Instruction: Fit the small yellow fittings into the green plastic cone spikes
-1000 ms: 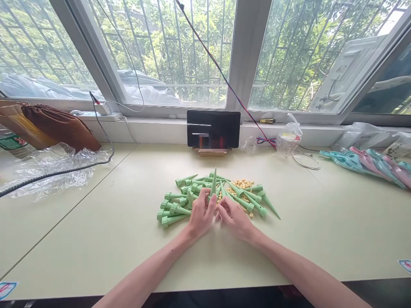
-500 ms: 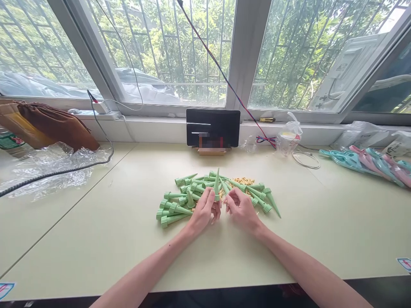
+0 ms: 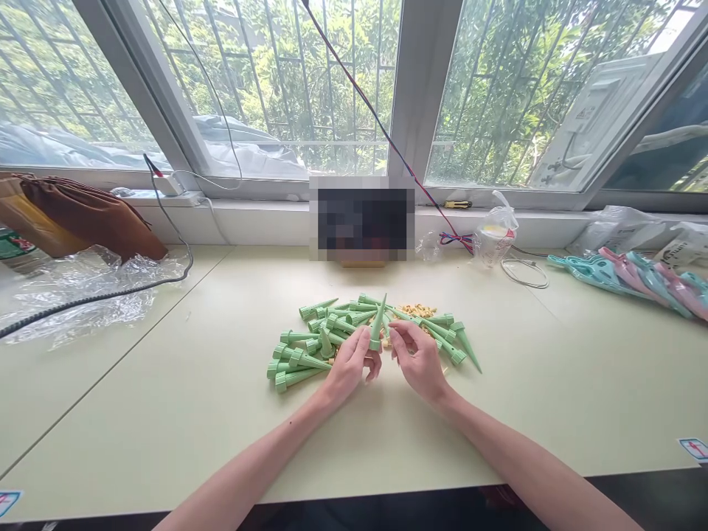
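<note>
My left hand (image 3: 348, 361) is closed round the base of a green plastic watering spike (image 3: 378, 326), whose point stands upward and leans slightly right. Close by on its right, my right hand (image 3: 418, 361) has thumb and forefinger pinched together; what lies between them is too small to make out. A heap of similar green spikes (image 3: 296, 358) spreads over the table behind and to both sides of my hands. Among them, mostly at the back right, lie small yellowish pieces (image 3: 419, 310). My fingers hide part of the heap.
Across the pale table (image 3: 182, 413), a blurred dark screen (image 3: 362, 221) stands at the back. Crumpled clear plastic (image 3: 82, 291) and a black cable (image 3: 110, 290) lie left. A bagged cup (image 3: 496, 236), a coiled white cable (image 3: 524, 274) and wrapped teal and pink hangers (image 3: 625, 274) sit right.
The held spike has tilted, its tip now further right. My right hand has shifted slightly, its fingertips still pinched near the spike. The view has moved a little.
</note>
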A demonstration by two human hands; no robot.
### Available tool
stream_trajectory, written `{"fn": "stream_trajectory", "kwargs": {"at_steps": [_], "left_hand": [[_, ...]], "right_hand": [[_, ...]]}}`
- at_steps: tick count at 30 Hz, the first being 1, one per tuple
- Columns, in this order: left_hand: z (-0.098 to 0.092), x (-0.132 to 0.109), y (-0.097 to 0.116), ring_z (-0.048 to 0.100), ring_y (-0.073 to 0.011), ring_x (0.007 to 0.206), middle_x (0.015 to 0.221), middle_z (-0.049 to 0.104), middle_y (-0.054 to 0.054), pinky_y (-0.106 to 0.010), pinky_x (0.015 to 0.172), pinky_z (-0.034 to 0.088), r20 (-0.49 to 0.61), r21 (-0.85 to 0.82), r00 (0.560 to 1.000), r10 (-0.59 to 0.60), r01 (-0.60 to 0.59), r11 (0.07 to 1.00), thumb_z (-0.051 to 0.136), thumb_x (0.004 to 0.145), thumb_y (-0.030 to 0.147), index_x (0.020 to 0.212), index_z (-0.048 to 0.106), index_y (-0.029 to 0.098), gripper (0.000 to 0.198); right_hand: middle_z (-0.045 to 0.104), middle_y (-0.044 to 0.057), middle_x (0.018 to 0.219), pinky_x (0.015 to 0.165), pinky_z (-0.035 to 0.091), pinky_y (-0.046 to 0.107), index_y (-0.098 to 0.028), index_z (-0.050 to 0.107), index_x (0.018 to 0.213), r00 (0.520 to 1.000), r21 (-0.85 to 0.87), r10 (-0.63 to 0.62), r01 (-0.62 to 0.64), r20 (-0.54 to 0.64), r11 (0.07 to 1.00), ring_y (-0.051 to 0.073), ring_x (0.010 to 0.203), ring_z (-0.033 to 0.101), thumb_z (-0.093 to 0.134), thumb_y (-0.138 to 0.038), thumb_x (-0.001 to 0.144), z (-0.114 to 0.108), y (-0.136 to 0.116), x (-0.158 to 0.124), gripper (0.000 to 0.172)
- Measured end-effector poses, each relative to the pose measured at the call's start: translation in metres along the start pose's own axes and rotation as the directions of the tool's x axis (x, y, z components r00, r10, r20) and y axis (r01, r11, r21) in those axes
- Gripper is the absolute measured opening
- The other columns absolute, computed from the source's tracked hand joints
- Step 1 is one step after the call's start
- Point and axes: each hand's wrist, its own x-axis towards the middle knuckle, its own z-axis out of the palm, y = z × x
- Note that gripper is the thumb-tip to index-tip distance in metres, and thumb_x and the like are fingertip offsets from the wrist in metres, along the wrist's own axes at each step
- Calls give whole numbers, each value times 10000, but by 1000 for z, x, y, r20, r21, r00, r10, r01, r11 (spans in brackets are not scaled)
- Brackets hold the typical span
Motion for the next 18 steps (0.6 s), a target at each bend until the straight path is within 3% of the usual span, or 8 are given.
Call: {"fn": "stream_trajectory", "kwargs": {"at_steps": [5,11,14,18], "left_hand": [[0,1,-3,482,-76,436,701,454,38,-185,349,319,-3,24,999,-48,48,999,419,954,553,883,474,178,385],[-8,7,-12,464,-63,406,695,474,37,-185,342,286,28,84,1000,-3,0,996,419,950,567,851,457,177,404],[-9,8,-12,467,-64,402,700,488,31,-186,336,283,31,87,1000,2,-4,996,412,956,561,853,465,174,405],[-10,7,-7,501,-73,448,756,538,11,-177,349,316,56,-28,997,-49,51,998,411,963,548,900,478,178,382]], "right_hand": [[663,32,804,629,542,291,-203,606,971,1000,-17,13,-13,0,1000,167,688,640,520,-384,957,2,0,-2,201],[664,37,821,683,558,306,-202,605,936,999,-7,7,-7,-39,1000,177,739,647,558,-407,938,1,2,-1,210],[656,32,810,630,552,297,-206,591,945,998,48,31,-29,-49,998,167,685,638,575,-414,930,1,3,0,209],[642,19,776,580,536,289,-206,572,948,998,145,33,-23,-62,989,148,619,618,593,-396,926,3,2,0,192]]}}
